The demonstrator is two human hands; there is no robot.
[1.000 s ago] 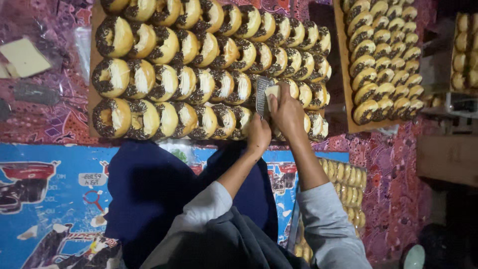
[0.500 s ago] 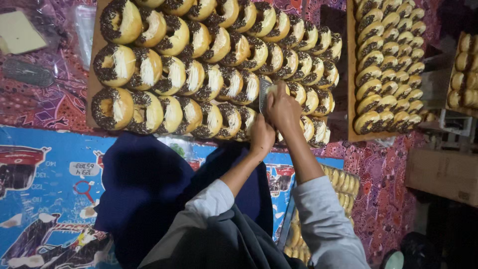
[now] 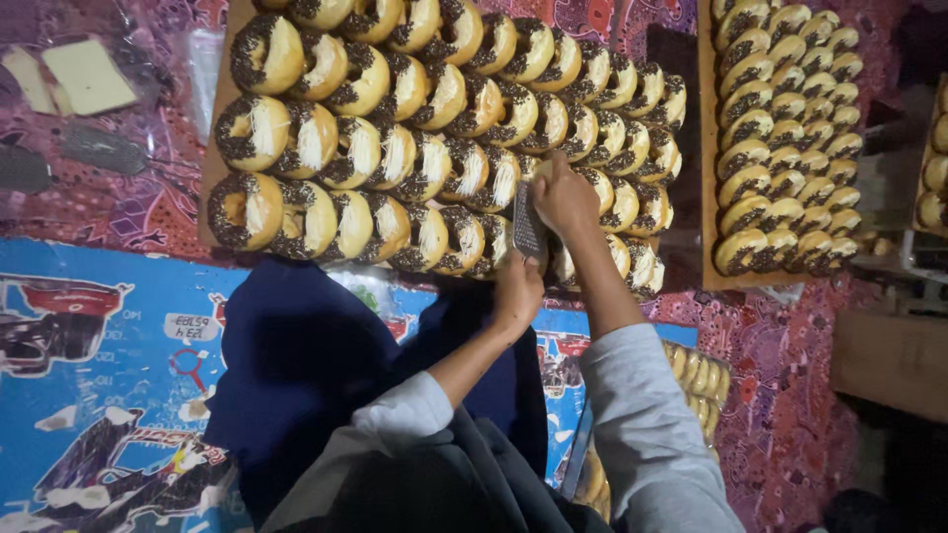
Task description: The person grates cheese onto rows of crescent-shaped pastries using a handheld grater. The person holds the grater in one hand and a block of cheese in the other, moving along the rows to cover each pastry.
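Grating cheese over donuts [image 3: 296, 138] near tray's [image 3: 219, 109] front-right corner: left hand [image 3: 517, 292] grips grater [image 3: 529, 221], right hand [image 3: 565, 195] pinches cheese. Left side topped already, right few rows pretty much left.

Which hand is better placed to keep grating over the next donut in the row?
Right, probably. The right hand is above the grater, over the donuts on the board. The left hand grips the grater's lower end, steadying it.

A single head-worn camera looks steeply down from close above the person's own forearms, facing forward over the board of doughnuts [image 3: 219, 138] on the floor [image 3: 99, 326].
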